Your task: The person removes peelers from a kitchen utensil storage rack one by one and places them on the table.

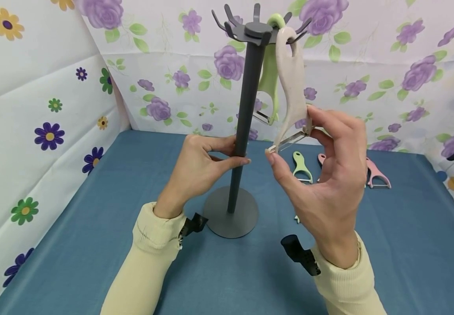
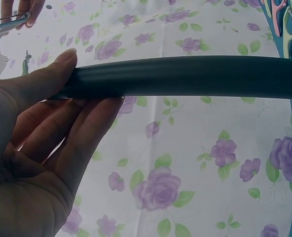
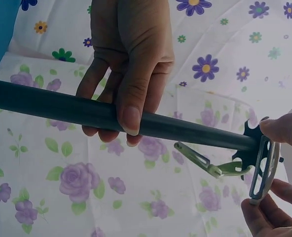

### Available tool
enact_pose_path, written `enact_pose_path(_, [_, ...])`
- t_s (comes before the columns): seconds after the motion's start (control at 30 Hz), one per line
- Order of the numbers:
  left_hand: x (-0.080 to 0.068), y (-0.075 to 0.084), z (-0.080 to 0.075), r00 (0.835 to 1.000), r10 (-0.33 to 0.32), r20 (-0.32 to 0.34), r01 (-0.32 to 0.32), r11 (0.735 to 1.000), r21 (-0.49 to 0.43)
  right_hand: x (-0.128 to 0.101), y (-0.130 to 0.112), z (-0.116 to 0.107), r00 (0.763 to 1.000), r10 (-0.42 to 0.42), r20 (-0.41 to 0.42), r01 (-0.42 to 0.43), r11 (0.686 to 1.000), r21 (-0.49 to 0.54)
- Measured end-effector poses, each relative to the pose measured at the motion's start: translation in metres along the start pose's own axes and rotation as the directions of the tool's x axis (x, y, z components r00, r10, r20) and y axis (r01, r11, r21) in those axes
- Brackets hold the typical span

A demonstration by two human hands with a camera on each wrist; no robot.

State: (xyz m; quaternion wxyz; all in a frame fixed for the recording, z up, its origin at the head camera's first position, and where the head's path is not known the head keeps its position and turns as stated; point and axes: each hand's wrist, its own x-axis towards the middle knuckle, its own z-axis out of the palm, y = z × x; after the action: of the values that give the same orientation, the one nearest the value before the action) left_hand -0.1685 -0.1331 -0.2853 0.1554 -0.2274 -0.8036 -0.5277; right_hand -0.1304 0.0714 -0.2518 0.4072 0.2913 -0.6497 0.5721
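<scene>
My left hand (image 1: 199,164) grips the dark grey pole (image 1: 246,105) of an upright hook stand, thumb on one side and fingers on the other. Round the top of the stand, several curved hooks (image 1: 256,13) spread outward. A green peeler (image 1: 269,76) hangs there by its handle. In front of it is an off-white peeler (image 1: 293,83), handle up, its handle hole over a hook at the right. With thumb and fingers, my right hand (image 1: 337,162) pinches that peeler at its blade end. The right wrist view shows its blade (image 3: 261,170) between thumb and fingers.
The stand's round base (image 1: 230,227) rests on a blue tablecloth (image 1: 132,175). Behind my right hand lie a green peeler (image 1: 300,167) and a pink peeler (image 1: 377,173), with others partly hidden. Flower-patterned cloth (image 1: 163,78) hangs behind the table and on its left.
</scene>
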Motion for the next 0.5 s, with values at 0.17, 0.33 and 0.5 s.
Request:
enact_pose_path(0.17, [-0.0005, 0.0008, 0.0006, 1.0, -0.009, 0.002, 0.009, 1.0, -0.01, 0.0017, -0.0032, -0.0003, 1.0, 0.003, -0.016, -0.003, 1.0, 0.002])
enact_pose_path(0.33, [-0.0007, 0.002, 0.0015, 1.0, -0.011, 0.007, 0.011, 1.0, -0.01, 0.0024, -0.0039, -0.0011, 0.999, 0.008, -0.047, -0.007, 1.0, 0.026])
enact_pose_path(0.5, [-0.0005, 0.0021, 0.0016, 1.0, -0.005, 0.01, 0.005, 1.0, -0.012, 0.0028, -0.0034, -0.0034, 0.998, 0.006, -0.062, -0.003, 0.999, 0.038])
